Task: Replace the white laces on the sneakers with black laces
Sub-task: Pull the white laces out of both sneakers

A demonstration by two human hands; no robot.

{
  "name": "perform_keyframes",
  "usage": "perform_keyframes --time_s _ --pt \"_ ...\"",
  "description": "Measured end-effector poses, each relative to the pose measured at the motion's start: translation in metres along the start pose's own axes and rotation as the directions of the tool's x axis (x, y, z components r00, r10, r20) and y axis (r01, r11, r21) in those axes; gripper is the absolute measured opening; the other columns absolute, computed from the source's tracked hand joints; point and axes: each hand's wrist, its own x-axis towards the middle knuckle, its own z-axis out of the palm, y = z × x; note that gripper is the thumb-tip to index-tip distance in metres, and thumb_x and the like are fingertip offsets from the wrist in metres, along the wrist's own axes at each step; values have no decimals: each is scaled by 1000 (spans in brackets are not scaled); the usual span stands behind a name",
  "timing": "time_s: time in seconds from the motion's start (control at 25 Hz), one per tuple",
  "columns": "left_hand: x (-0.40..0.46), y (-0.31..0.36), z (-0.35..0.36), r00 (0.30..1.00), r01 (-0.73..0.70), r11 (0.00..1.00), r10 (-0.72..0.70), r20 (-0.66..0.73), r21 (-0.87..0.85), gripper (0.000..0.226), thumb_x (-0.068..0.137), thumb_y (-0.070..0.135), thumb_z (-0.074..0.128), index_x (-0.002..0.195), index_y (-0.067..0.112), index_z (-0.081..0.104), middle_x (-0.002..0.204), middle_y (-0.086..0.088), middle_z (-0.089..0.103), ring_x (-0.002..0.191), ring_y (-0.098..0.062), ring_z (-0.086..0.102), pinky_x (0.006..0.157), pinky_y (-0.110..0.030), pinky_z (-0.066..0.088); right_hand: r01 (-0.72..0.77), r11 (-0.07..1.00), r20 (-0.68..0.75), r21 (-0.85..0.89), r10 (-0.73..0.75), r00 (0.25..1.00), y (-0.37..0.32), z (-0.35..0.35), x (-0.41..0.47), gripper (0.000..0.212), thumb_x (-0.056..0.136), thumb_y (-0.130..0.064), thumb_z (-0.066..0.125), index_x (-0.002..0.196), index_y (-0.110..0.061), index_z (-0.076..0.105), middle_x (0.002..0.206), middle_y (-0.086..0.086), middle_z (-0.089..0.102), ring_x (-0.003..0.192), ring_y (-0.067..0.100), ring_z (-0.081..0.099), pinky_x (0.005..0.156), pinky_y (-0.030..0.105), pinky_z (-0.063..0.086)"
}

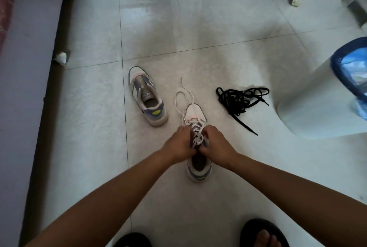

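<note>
A pale tiled floor (198, 18) fills the view, with a bed edge (29, 107) along the left and a white bin (317, 98) lined with a blue bag at the right. I have both hands down on the near sneaker (198, 159), which sits toe away from me. My left hand (178, 143) and right hand (216, 141) are curled over the lacing; the fingers seem to pinch the white lace (196, 135) at the upper eyelets, though they are tucked under and I cannot tell exactly which crossing they hold.

To do this well I should loosen one crossing at a time from the top down, drawing slack evenly on both sides so the lace slides out and does not jam. The loose ends loop on the floor beyond the toe, so they should feed back freely.

The other sneaker (147, 98) stands to the left, apparently unlaced already. The black laces (238, 99) lie in a tangle to the right, near the bin, and will need sorting. My sandalled feet (262, 234) are close below, clear of the work.
</note>
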Motion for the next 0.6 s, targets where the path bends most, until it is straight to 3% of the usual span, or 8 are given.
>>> perform_keyframes --time_s 0.12,0.2,0.28,0.36,0.48,0.6 --pt "0 6 15 989 2 978 29 -145 209 47 82 33 62 119 13 41 119 -7 51 99 -30 58 69 -33 39 27 999 -14 24 -27 1000 0 0 -3 26 84 -20 62 93 -17 38 94 2 48 79 16 45 65 25 32" --pt "0 4 11 984 8 989 19 -178 148 43 82 39 61 115 18 42 116 -2 56 96 -27 60 68 -32 39 53 998 9 44 -54 999 3 -5 -4 26 85 -19 62 92 -18 37 90 1 48 76 17 47 62 26 34" --pt "-7 -4 7 979 7 996 12 -202 93 36 83 43 60 108 23 42 110 3 58 91 -22 60 66 -29 38 31 991 34 130 -36 999 6 -12 -5 23 85 -13 60 91 -17 38 89 7 53 81 26 54 67 36 47" --pt "-13 -11 6 969 -30 964 93 -229 266 28 90 39 52 113 24 45 113 4 58 90 -22 60 65 -30 43 28 983 35 180 -35 999 8 -13 -7 19 87 -8 56 92 -18 41 93 10 56 88 28 57 77 42 51" --pt "-13 -15 9 963 -111 913 197 -187 392 30 95 32 46 124 28 48 117 0 52 89 -23 59 65 -32 47 95 989 27 112 -99 995 8 -8 -7 15 89 -6 54 99 -16 51 102 10 54 92 26 55 82 38 48" --pt "-9 -15 15 944 -215 901 291 -158 378 24 89 24 56 113 22 60 123 -6 46 96 -24 52 71 -28 39 171 985 67 -8 -170 983 8 -5 -6 28 88 -4 52 115 -10 57 110 11 50 96 24 54 83 30 45"
